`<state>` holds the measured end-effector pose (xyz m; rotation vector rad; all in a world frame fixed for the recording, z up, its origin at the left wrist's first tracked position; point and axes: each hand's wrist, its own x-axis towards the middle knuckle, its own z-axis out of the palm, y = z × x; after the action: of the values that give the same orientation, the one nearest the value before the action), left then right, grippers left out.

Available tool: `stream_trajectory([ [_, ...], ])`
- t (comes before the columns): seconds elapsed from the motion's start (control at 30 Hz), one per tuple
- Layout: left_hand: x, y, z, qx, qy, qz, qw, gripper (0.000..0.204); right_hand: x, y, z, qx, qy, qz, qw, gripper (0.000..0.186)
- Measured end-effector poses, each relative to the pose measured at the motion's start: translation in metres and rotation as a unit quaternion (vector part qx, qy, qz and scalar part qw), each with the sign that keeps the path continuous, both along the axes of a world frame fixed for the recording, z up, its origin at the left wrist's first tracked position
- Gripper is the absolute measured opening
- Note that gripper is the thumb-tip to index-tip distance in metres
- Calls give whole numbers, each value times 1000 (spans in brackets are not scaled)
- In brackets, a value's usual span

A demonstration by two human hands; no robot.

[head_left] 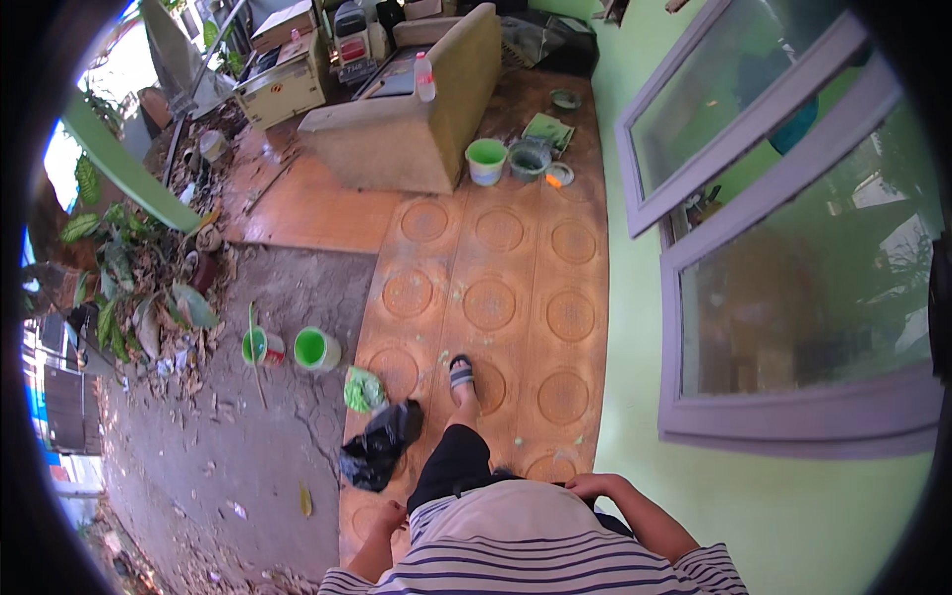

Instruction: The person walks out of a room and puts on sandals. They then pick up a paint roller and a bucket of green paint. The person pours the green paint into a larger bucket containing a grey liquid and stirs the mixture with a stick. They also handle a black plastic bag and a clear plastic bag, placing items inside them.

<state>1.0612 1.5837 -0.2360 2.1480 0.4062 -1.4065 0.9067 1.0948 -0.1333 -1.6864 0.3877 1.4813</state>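
My left hand (pixel 391 518) hangs low at my left side, fingers loosely bent and apart, with nothing visible in them. My right hand (pixel 590 488) is at my waist on the right, fingers curled against dark cloth; what they grip is unclear. My sandalled foot (pixel 461 371) is on the orange patterned floor (pixel 491 302), beside a black plastic bag (pixel 379 446) and a crumpled green-smeared bag (pixel 365 389). Left of these stand two buckets with green paint, one (pixel 318 349) white, the other (pixel 263 347) with a stick across it.
A beige sofa (pixel 387 149) stands ahead, with more buckets (pixel 487 159) and a dish (pixel 558 175) beside it. A green wall with open grey-framed windows (pixel 684 426) is at my right. Potted plants and dry leaves (pixel 149 297) line the left, by grey paving (pixel 208 456).
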Motion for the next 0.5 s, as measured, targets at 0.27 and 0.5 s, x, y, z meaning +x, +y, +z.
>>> stream_trajectory([
  [0.27,260,-150,-1,-178,-61,68,980,46,187,-86,51,-45,47,-8,998,73],
  [0.5,384,-264,54,-141,24,-60,988,56,322,-150,67,-8,48,-34,998,73],
])
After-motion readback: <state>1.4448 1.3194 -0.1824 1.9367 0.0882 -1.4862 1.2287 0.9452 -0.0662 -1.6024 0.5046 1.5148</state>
